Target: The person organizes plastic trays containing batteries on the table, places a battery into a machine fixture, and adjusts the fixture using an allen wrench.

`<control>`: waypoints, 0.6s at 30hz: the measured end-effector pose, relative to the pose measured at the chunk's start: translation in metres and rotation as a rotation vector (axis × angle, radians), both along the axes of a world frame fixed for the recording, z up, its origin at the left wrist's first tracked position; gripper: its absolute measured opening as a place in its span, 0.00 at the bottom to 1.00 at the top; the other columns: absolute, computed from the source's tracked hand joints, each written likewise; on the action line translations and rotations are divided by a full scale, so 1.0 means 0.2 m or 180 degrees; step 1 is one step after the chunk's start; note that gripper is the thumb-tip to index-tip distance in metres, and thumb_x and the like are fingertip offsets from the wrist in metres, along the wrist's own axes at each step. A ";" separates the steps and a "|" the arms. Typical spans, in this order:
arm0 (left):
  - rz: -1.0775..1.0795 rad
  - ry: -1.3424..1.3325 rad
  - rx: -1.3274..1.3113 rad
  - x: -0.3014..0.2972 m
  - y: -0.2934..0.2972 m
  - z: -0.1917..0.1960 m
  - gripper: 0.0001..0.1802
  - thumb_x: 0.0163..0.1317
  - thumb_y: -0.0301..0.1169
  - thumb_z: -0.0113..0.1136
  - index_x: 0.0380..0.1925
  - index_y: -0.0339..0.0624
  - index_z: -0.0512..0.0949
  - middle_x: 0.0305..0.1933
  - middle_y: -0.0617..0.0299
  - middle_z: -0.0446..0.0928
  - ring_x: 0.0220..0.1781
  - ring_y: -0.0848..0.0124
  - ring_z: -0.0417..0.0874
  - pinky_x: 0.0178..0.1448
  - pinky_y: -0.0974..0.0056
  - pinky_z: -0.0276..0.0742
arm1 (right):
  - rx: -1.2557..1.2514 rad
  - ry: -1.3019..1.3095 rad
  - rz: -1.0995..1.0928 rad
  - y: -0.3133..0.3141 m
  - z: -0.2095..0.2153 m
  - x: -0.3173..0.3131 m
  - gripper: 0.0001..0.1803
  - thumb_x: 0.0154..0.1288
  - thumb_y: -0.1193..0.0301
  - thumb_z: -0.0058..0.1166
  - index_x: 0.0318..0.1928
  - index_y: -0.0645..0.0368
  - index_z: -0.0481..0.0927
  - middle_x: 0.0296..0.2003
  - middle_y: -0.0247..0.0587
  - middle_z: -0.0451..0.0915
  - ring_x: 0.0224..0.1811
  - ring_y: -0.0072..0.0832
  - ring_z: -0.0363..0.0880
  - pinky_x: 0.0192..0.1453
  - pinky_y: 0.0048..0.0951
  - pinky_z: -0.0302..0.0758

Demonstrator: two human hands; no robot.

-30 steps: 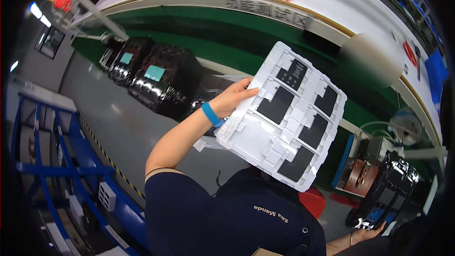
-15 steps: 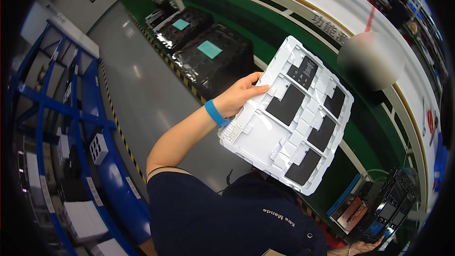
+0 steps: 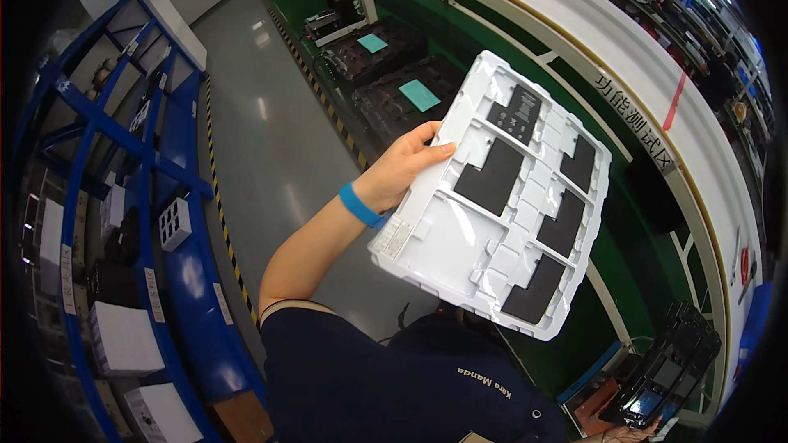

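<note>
My left hand grips the left edge of a white plastic tray, thumb on top. It is tilted in the air in front of me. Several flat black batteries lie in its moulded compartments; the compartment at its lower left holds none. One battery at the top shows pale printing. A blue band circles my left wrist. At the lower right, my right hand is closed on the lower edge of a black tray with dark flat parts in it; most of its fingers are hidden.
A white bench with a green lower side curves along the right. Black-wrapped stacks with teal sheets stand beyond my left hand. Blue shelving with boxes lines the left, across a grey aisle. A reddish-brown box sits beside the black tray.
The view has turned, with shelves and stacks shifting in the picture. The white tray stays in my left hand, turned slightly. My right hand keeps the black tray.
</note>
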State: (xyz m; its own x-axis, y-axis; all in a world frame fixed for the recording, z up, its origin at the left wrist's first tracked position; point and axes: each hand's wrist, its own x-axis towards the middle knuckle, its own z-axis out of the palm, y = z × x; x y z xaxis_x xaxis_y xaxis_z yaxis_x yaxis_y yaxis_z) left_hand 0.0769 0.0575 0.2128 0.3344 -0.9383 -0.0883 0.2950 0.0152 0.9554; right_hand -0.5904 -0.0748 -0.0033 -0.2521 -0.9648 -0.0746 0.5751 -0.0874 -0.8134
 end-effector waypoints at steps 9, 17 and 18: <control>0.0417 -0.0321 -0.0201 0.24 0.16 0.28 0.19 0.63 0.30 0.48 0.53 0.35 0.66 0.44 0.60 0.74 0.41 0.77 0.77 0.44 0.73 0.74 | 0.0209 -0.1035 -0.0505 0.29 0.43 0.55 0.23 0.60 0.60 0.47 0.51 0.62 0.72 0.51 0.46 0.73 0.51 0.38 0.73 0.56 0.40 0.70; -0.0057 0.0112 -0.0622 0.54 -0.33 0.50 0.12 0.63 0.33 0.50 0.43 0.38 0.71 0.39 0.60 0.76 0.38 0.73 0.79 0.41 0.70 0.77 | -0.0352 -0.1325 -0.0377 0.47 0.62 0.97 0.21 0.61 0.63 0.45 0.49 0.65 0.74 0.46 0.45 0.77 0.46 0.37 0.77 0.52 0.37 0.74; 0.0021 0.0076 -0.0682 0.51 -0.45 0.46 0.10 0.63 0.32 0.51 0.40 0.38 0.71 0.36 0.61 0.76 0.35 0.74 0.78 0.38 0.70 0.76 | -0.0312 -0.1402 -0.0330 0.48 0.64 0.99 0.21 0.61 0.63 0.45 0.49 0.65 0.73 0.46 0.45 0.77 0.46 0.37 0.77 0.53 0.37 0.74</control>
State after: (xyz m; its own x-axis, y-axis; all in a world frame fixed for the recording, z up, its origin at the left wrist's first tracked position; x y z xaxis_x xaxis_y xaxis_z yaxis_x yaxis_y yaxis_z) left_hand 0.1788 -0.0334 0.3052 0.3408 -0.9343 0.1049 0.3167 0.2191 0.9229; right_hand -0.3928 0.0214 0.1252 -0.3125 -0.9440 -0.1060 0.8483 -0.2271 -0.4784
